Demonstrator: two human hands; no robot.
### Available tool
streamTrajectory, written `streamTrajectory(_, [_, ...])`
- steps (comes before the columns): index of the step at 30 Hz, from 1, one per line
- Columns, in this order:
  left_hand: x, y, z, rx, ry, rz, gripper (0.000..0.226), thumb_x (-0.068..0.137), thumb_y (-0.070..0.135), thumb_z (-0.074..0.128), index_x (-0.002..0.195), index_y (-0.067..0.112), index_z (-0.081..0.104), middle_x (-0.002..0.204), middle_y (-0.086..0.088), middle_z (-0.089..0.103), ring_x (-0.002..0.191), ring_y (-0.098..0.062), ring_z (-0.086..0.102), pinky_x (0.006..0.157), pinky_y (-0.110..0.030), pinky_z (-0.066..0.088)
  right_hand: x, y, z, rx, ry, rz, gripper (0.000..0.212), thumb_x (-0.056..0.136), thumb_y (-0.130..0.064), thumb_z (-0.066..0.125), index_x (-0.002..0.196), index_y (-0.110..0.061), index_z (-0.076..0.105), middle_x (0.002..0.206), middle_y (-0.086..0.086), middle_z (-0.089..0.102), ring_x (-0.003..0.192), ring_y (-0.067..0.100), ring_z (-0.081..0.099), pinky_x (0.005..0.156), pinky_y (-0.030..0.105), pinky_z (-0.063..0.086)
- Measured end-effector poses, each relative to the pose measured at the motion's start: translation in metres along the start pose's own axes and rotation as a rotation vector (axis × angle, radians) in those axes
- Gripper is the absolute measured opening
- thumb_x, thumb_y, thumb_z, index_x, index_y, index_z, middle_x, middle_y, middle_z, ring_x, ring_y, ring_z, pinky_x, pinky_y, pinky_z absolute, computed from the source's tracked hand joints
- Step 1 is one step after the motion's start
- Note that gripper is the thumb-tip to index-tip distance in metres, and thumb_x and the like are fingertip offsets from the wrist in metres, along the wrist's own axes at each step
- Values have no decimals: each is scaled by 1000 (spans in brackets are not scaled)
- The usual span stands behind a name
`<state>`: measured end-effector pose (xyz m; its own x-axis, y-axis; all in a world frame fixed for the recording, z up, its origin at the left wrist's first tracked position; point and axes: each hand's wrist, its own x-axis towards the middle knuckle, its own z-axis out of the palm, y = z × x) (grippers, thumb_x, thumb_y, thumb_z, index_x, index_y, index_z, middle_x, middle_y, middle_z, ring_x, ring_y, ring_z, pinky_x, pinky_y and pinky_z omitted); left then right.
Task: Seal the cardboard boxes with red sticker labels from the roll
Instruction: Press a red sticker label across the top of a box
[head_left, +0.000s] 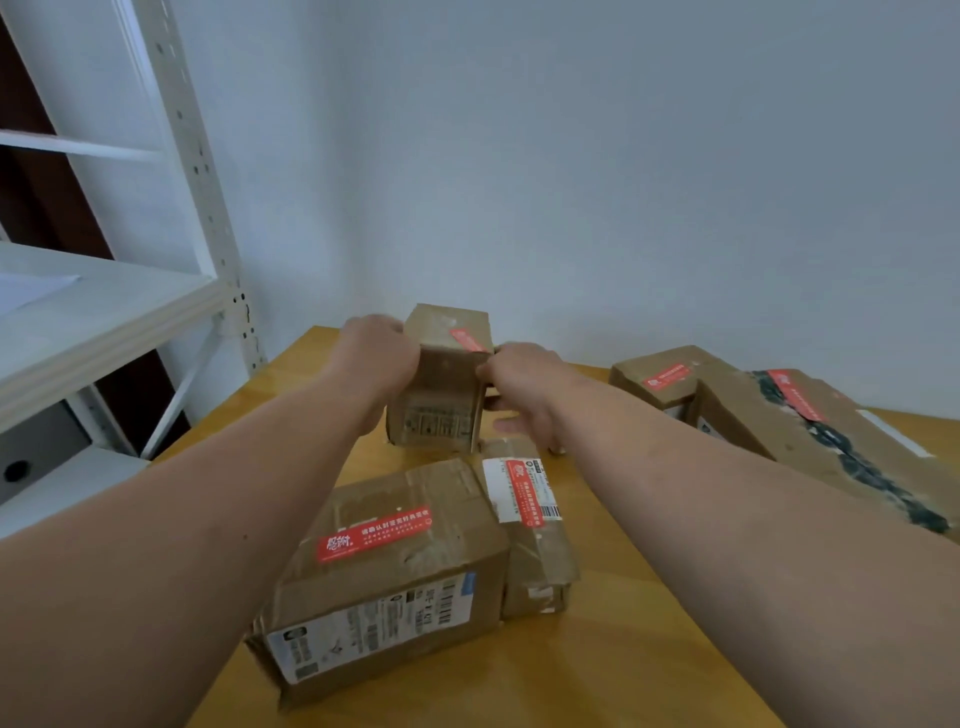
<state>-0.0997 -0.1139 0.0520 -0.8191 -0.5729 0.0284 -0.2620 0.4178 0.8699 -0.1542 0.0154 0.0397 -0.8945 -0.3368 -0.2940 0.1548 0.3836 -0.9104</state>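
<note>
Along the left edge stands a white metal shelving rack (208, 218), beside the yellow-brown wooden worktop (597, 670). At the far side of that worktop, the left hand (376, 358) wraps its fingers round the left face of a small upright brown cardboard box (441, 384), steadying it. A red sticker label (470, 340) lies slantwise across the box's top right edge. The right hand (522, 389) pinches at that edge, thumb on the label's lower end; its other fingers hang loosely curled below.

To do this step well, I judge the left hand should brace the box firmly while the right thumb rubs the label down over the corner, so both ends bond flat and the flap seam is bridged.

Nearer the camera, a large brown cardboard box (395, 571) carries a long red label (374, 535) with white Chinese characters, too blurred to read surely, and a white shipping label with barcodes on its side. Touching its right side, a narrow brown parcel (535, 535) bears another red label over a white barcode slip. Farther right, two more brown boxes (779, 415) show red labels, writing unreadable. No roll is visible.
</note>
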Motion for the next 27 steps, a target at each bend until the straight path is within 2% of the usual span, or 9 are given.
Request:
streamTrajectory(3, [-20,19,-7,-79,75,137,30,94,8,46,69,24,53,80,-1,53,74,-17,47,56,-26,36,-21,-15,-15,85,-16,-74,23,94,-37,55,106,-18,61,103,2,65,103,22,59,94,42,47])
streamTrajectory(6, [-50,41,-9,-80,104,327,25,94,10,49,87,22,69,91,-3,64,83,-20,57,69,-31,48,-50,-26,-39,188,-9,-148,23,90,-41,60,91,-18,63,88,-1,60,99,22,58,102,43,42])
streamTrajectory(8, [-74,54,-6,-20,114,456,30,94,8,48,102,18,75,99,0,67,90,-19,60,74,-32,51,-67,-27,-57,249,38,-180,25,85,-42,66,98,-20,62,87,-4,59,97,19,57,101,42,41])
streamTrajectory(12, [-119,74,7,119,69,691,36,94,10,50,122,22,69,121,3,60,109,-13,52,84,-17,38,-105,-23,-90,262,133,-237,81,65,-56,80,129,-20,46,104,-2,62,99,18,60,80,40,49])
streamTrajectory(15, [-155,82,17,117,38,758,32,96,14,53,123,22,68,128,9,58,116,-7,49,87,-6,32,-137,-9,-119,208,177,-273,94,63,-48,85,134,-24,27,113,2,57,106,22,58,88,42,48])
streamTrajectory(19, [-200,88,21,-50,-124,655,24,93,13,57,98,27,76,107,13,69,100,-4,60,80,-9,45,-183,13,-148,114,160,-306,103,63,-37,88,139,-33,19,116,1,50,104,18,54,77,31,47])
streamTrajectory(22, [-227,87,20,45,-254,604,22,91,18,59,86,30,77,91,10,73,91,-18,67,76,-27,54,-209,31,-159,-61,184,-310,117,48,-38,93,140,-32,22,116,3,50,108,22,55,92,37,49])
streamTrajectory(24, [-242,84,18,96,-315,618,20,90,21,60,84,32,76,85,9,74,86,-16,67,74,-26,54,-226,39,-164,-171,202,-311,121,37,-44,90,138,-33,25,117,5,53,110,23,56,99,41,47])
streamTrajectory(27, [-256,78,12,76,-157,731,14,86,18,62,82,30,69,79,10,67,73,-2,59,58,-16,44,-250,50,-170,-274,126,-292,109,48,-36,91,138,-30,29,118,3,53,110,22,56,101,42,47])
